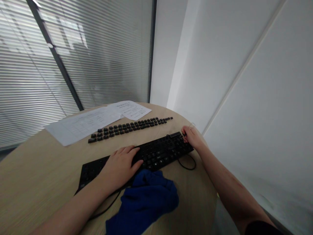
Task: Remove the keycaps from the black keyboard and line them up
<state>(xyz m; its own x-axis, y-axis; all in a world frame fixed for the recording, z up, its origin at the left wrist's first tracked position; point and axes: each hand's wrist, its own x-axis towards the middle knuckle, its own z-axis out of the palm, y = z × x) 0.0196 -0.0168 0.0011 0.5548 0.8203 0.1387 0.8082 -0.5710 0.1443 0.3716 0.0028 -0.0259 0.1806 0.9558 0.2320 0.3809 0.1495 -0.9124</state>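
Observation:
A black keyboard (156, 156) lies at a slant on the round wooden table, with some keycaps off it. My left hand (122, 164) rests on its middle-left part, fingers apart and holding nothing. At the keyboard's right end, my right hand (191, 135) has its fingers closed together; whatever is between them is too small to make out. Behind the keyboard, several loose black keycaps (127, 128) stand in slanting rows. A crumpled blue cloth (149, 202) lies in front of the keyboard, touching or close to its front edge.
Printed paper sheets (90, 122) lie at the back left of the table (31, 169). A black cable loops out near the keyboard's right end and another stretch runs under my left forearm. A white wall stands close on the right, with blinds behind glass at the left.

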